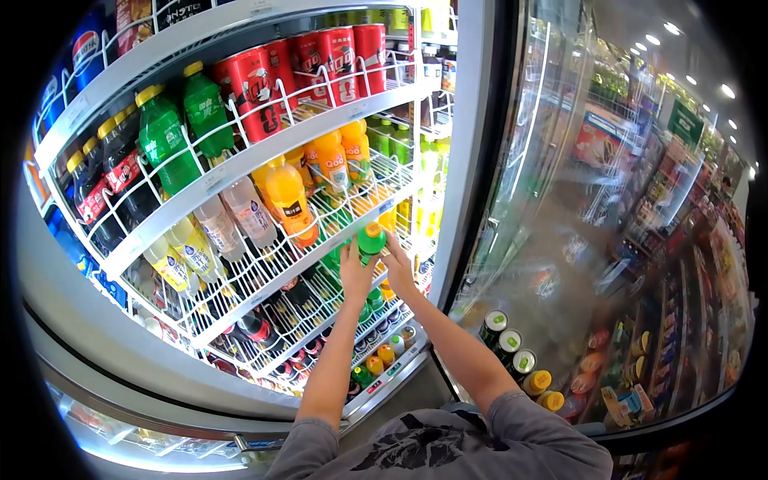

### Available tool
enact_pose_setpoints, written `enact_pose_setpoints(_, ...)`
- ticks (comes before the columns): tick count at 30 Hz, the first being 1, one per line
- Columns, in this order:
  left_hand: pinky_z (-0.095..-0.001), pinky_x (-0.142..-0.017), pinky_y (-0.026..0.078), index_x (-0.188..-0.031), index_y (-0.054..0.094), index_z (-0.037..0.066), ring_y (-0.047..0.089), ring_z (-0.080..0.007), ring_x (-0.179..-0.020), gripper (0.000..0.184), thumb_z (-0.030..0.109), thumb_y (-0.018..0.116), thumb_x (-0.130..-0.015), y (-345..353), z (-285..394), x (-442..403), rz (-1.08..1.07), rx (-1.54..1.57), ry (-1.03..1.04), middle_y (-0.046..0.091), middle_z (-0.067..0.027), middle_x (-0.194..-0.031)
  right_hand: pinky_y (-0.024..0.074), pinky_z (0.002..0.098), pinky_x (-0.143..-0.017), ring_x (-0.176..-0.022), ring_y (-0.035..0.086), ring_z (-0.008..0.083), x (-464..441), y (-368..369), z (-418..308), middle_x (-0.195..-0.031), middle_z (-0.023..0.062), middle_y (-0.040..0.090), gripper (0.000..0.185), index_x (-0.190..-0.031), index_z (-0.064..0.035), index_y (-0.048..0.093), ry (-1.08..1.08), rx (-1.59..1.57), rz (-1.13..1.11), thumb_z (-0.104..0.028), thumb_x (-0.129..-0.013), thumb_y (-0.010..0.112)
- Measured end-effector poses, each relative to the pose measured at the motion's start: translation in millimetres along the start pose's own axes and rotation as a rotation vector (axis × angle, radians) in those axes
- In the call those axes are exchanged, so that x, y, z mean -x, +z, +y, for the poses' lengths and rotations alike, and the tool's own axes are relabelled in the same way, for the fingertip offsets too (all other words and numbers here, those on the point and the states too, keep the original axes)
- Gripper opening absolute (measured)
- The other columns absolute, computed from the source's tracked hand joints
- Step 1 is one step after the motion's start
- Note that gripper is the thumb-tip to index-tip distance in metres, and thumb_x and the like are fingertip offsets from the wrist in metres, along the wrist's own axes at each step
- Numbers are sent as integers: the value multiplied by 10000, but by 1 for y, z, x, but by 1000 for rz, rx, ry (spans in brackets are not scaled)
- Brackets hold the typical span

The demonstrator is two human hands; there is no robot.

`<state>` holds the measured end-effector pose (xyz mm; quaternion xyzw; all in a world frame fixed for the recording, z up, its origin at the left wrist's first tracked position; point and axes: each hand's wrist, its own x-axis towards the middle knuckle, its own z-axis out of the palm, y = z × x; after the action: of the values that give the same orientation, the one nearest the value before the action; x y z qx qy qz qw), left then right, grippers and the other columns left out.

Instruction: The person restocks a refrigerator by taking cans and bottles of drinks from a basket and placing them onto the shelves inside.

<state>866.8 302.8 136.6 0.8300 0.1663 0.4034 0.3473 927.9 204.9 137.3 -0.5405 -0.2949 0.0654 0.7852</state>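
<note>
Between my two hands, at the front edge of a middle shelf, is a green bottle (371, 240) with a yellow-orange cap. My left hand (354, 268) closes against its left side. On its right side my right hand (397, 264) is pressed, fingers toward the bottle. The bottle's lower part is hidden by the hands. Up and left of them, an orange juice bottle (286, 196) leans on the white wire shelf (320, 212), with more orange bottles (330, 160) behind it.
Red cans (252, 84) and green bottles (164, 132) fill the shelf above. More bottles (260, 326) lie on lower shelves. The glass door (552, 240) stands at the right. Cans (510, 342) and yellow-capped bottles (538, 382) are at the lower right.
</note>
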Motion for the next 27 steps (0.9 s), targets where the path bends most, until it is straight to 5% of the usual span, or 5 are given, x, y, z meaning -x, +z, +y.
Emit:
enact_pose_setpoints(1, -417, -863, 493, -1395, 451, 61, 583, -360, -1037, 704, 200, 776, -786, 5, -6, 1, 21, 66, -28, 543, -203, -1167, 340, 338, -1100, -1414, 336, 217, -5, -7, 9, -1504, 127, 393, 636, -1476, -16, 354, 60, 13, -106, -29, -842, 399)
enact_pose_setpoints(5, -434, -878, 505, -1310, 452, 6, 616, -383, -1036, 619, 176, 761, -800, 21, -19, 3, 88, 181, -117, 584, -242, -1190, 339, 378, -1102, -1427, 309, 219, -12, -20, 48, -1515, 107, 362, 651, -1496, -31, 309, 41, -4, -210, -20, -851, 392)
enact_pose_setpoints(12, -476, -822, 499, -1235, 452, 7, 602, -461, -1007, 496, 154, 715, -840, 51, -39, 21, 145, 118, -215, 604, -259, -1146, 321, 296, -1089, -1353, 408, 207, -14, -24, 81, -1456, 135, 455, 645, -1488, -14, 332, 62, 226, -168, 0, -850, 429)
enact_pose_setpoints(17, -485, -857, 480, -1308, 438, 21, 561, -461, -1046, 494, 148, 655, -883, 69, -34, 21, 260, -12, -188, 506, -254, -1214, 340, 361, -1090, -1299, 468, 331, -30, -24, 93, -1401, 222, 484, 652, -1455, 12, 372, 71, 241, -159, -66, -826, 524)
enact_pose_setpoints(27, -490, -949, 454, -1419, 364, -45, 519, -479, -1141, 593, 59, 597, -884, 83, -38, 21, 218, -59, -169, 460, -308, -1319, 367, 395, -1093, -1348, 434, 344, -49, -18, 75, -1432, 201, 445, 652, -1437, -36, 327, 84, 358, -256, -16, -807, 495)
